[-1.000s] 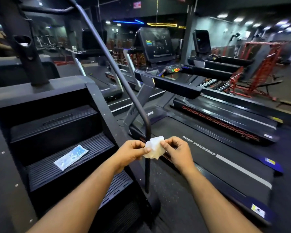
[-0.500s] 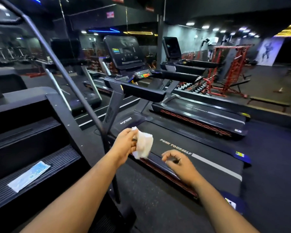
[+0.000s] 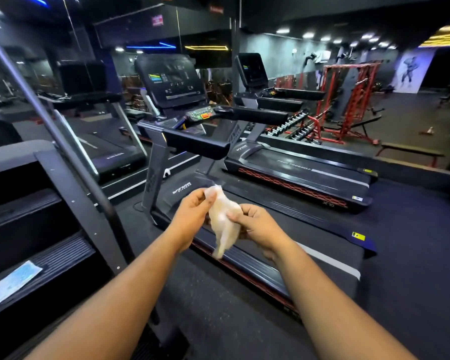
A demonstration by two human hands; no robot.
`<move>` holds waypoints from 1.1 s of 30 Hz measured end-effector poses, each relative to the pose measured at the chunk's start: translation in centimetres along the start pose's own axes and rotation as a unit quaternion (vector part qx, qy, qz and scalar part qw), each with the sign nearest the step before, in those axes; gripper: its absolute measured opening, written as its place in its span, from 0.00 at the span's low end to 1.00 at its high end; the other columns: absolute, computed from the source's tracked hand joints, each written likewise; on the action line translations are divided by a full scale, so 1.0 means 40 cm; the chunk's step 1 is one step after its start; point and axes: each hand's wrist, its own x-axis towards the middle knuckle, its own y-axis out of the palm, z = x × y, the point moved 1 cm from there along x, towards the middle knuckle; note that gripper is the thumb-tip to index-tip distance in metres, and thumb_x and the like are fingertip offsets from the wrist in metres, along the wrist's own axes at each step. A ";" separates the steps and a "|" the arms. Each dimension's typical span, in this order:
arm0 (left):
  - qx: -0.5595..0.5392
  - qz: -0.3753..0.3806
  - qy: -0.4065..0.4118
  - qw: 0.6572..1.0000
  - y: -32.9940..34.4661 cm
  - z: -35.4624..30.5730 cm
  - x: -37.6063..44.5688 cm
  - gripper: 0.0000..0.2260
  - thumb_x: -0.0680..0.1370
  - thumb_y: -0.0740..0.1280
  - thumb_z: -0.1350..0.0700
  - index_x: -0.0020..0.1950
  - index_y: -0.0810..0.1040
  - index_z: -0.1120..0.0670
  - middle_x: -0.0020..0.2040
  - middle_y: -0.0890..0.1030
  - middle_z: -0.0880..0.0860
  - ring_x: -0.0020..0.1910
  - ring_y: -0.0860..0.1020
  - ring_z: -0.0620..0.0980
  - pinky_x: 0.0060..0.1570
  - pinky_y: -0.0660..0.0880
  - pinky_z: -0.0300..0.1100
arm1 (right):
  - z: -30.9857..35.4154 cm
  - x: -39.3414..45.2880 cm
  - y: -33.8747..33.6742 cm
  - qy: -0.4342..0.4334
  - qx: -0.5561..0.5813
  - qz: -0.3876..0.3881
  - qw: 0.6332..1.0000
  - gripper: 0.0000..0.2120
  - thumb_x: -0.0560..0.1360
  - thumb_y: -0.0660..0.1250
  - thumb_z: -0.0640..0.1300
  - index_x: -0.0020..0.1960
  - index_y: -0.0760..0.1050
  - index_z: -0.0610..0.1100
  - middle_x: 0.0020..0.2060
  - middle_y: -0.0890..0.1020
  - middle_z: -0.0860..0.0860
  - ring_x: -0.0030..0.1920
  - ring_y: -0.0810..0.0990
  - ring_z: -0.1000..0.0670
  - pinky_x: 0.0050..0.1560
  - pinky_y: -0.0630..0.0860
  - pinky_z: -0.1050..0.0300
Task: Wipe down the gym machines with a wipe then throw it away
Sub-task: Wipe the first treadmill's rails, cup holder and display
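1. Holding a crumpled white wet wipe [image 3: 225,219] between them, both hands hover above the near black treadmill [image 3: 257,229], over its side rail.
2. Left hand [image 3: 192,216] pinches the wipe's upper edge with curled fingers.
3. Right hand [image 3: 257,224] grips the wipe's middle, fingers curled around it.
4. Left of the treadmill, a black stair-climber machine [image 3: 37,216] carries a flat blue-and-white wipe packet [image 3: 11,283] on a ribbed step.
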 end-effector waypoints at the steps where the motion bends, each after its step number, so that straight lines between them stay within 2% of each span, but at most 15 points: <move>1: -0.016 0.021 -0.053 0.998 0.010 0.023 0.003 0.20 0.80 0.63 0.38 0.58 0.81 0.54 0.47 0.85 0.54 0.47 0.81 0.55 0.53 0.78 0.59 | -0.001 0.010 -0.006 0.007 0.018 -0.013 1.000 0.12 0.79 0.70 0.41 0.57 0.78 0.33 0.50 0.85 0.37 0.45 0.84 0.44 0.43 0.82 0.51; 4: -0.060 0.121 -0.214 0.968 0.039 0.112 0.013 0.29 0.80 0.58 0.32 0.54 0.83 0.56 0.42 0.83 0.54 0.41 0.80 0.52 0.51 0.76 0.51 | -0.019 0.049 -0.028 0.041 0.033 -0.051 0.997 0.10 0.80 0.68 0.40 0.57 0.78 0.33 0.45 0.86 0.42 0.39 0.85 0.49 0.35 0.79 0.58; 6: -0.072 0.135 -0.228 0.961 0.049 0.155 0.050 0.25 0.79 0.64 0.35 0.55 0.84 0.58 0.44 0.83 0.55 0.42 0.80 0.52 0.51 0.77 0.49 | -0.034 0.086 -0.048 0.059 0.034 -0.061 0.996 0.10 0.81 0.67 0.39 0.58 0.78 0.33 0.45 0.86 0.42 0.39 0.85 0.50 0.35 0.79 0.59; 8: -0.084 0.103 -0.214 0.968 0.054 0.161 0.113 0.20 0.75 0.71 0.43 0.55 0.83 0.59 0.45 0.84 0.56 0.42 0.80 0.51 0.46 0.79 0.46 | -0.036 0.130 -0.069 0.065 0.015 -0.060 0.996 0.10 0.80 0.67 0.38 0.60 0.79 0.36 0.48 0.86 0.41 0.41 0.85 0.49 0.36 0.79 0.58; 11: -0.116 0.068 -0.164 0.977 0.049 0.111 0.221 0.09 0.78 0.70 0.56 0.56 0.80 0.59 0.45 0.84 0.57 0.39 0.80 0.49 0.40 0.78 0.42 | 0.012 0.202 -0.096 0.033 -0.023 -0.056 0.998 0.09 0.80 0.66 0.36 0.60 0.79 0.41 0.48 0.86 0.44 0.41 0.85 0.49 0.34 0.79 0.57; 14: -0.144 0.059 -0.035 0.987 0.020 0.016 0.335 0.11 0.79 0.70 0.61 0.61 0.80 0.57 0.53 0.85 0.58 0.48 0.83 0.54 0.47 0.80 0.48 | 0.118 0.279 -0.115 -0.083 -0.027 -0.057 0.995 0.10 0.80 0.65 0.34 0.60 0.79 0.42 0.47 0.86 0.46 0.43 0.85 0.47 0.36 0.81 0.53; 16: -0.135 0.072 0.044 0.987 0.000 -0.051 0.392 0.12 0.78 0.72 0.60 0.61 0.81 0.55 0.53 0.85 0.57 0.52 0.83 0.55 0.53 0.80 0.51 | 0.193 0.316 -0.121 -0.157 -0.034 -0.052 0.986 0.08 0.80 0.66 0.34 0.57 0.81 0.41 0.47 0.87 0.46 0.45 0.85 0.47 0.38 0.82 0.52; 18: -0.095 0.078 0.077 0.989 -0.015 -0.084 0.437 0.08 0.79 0.70 0.63 0.56 0.84 0.54 0.51 0.86 0.55 0.53 0.83 0.54 0.56 0.80 0.52 | 0.239 0.346 -0.131 -0.180 -0.064 -0.042 0.981 0.08 0.79 0.66 0.32 0.51 0.83 0.41 0.42 0.87 0.49 0.40 0.85 0.51 0.36 0.80 0.57; 20: -0.068 0.075 0.073 0.992 -0.022 -0.089 0.477 0.12 0.80 0.68 0.66 0.50 0.87 0.51 0.50 0.87 0.54 0.51 0.83 0.53 0.52 0.81 0.49 | 0.246 0.389 -0.151 -0.177 -0.102 -0.044 0.978 0.16 0.78 0.64 0.27 0.44 0.85 0.44 0.40 0.86 0.47 0.38 0.83 0.51 0.36 0.78 0.57; 22: -0.057 0.078 0.049 0.994 -0.024 -0.078 0.502 0.15 0.81 0.66 0.66 0.48 0.88 0.48 0.49 0.86 0.54 0.48 0.83 0.52 0.44 0.80 0.44 | 0.232 0.425 -0.165 -0.172 -0.131 -0.051 0.975 0.21 0.76 0.62 0.25 0.41 0.86 0.45 0.44 0.86 0.42 0.41 0.83 0.47 0.40 0.80 0.51; 24: -0.079 0.076 0.017 0.994 -0.023 -0.057 0.533 0.15 0.82 0.63 0.64 0.51 0.86 0.48 0.50 0.86 0.55 0.48 0.81 0.54 0.42 0.77 0.46 | 0.213 0.466 -0.179 -0.171 -0.150 -0.066 0.972 0.22 0.74 0.61 0.24 0.41 0.86 0.45 0.45 0.85 0.41 0.43 0.83 0.46 0.44 0.81 0.47; 27: -0.138 0.055 -0.048 0.988 -0.013 -0.015 0.599 0.12 0.83 0.60 0.58 0.62 0.81 0.55 0.53 0.85 0.57 0.51 0.80 0.58 0.48 0.76 0.51 | 0.193 0.533 -0.201 -0.173 -0.152 -0.081 0.970 0.22 0.74 0.60 0.24 0.41 0.86 0.46 0.45 0.86 0.43 0.42 0.84 0.50 0.43 0.81 0.55; 29: -0.148 0.063 -0.093 0.983 0.002 0.018 0.637 0.18 0.84 0.60 0.47 0.66 0.80 0.57 0.55 0.83 0.59 0.51 0.80 0.56 0.49 0.77 0.52 | 0.180 0.582 -0.220 -0.179 -0.157 -0.087 0.967 0.22 0.75 0.62 0.25 0.43 0.86 0.49 0.45 0.87 0.47 0.43 0.84 0.50 0.43 0.81 0.56; 31: -0.098 0.083 -0.112 0.985 0.022 0.055 0.678 0.23 0.84 0.60 0.41 0.64 0.81 0.58 0.52 0.84 0.57 0.48 0.81 0.53 0.49 0.78 0.47 | 0.158 0.644 -0.250 -0.182 -0.156 -0.085 0.967 0.19 0.75 0.64 0.28 0.49 0.85 0.50 0.47 0.86 0.48 0.46 0.84 0.48 0.45 0.82 0.53; 33: -0.046 0.090 -0.104 0.989 0.036 0.087 0.725 0.16 0.84 0.64 0.47 0.58 0.83 0.58 0.51 0.86 0.56 0.47 0.82 0.52 0.47 0.79 0.45 | 0.138 0.704 -0.284 -0.177 -0.147 -0.079 0.970 0.18 0.76 0.66 0.30 0.55 0.82 0.51 0.46 0.86 0.47 0.46 0.84 0.49 0.48 0.82 0.53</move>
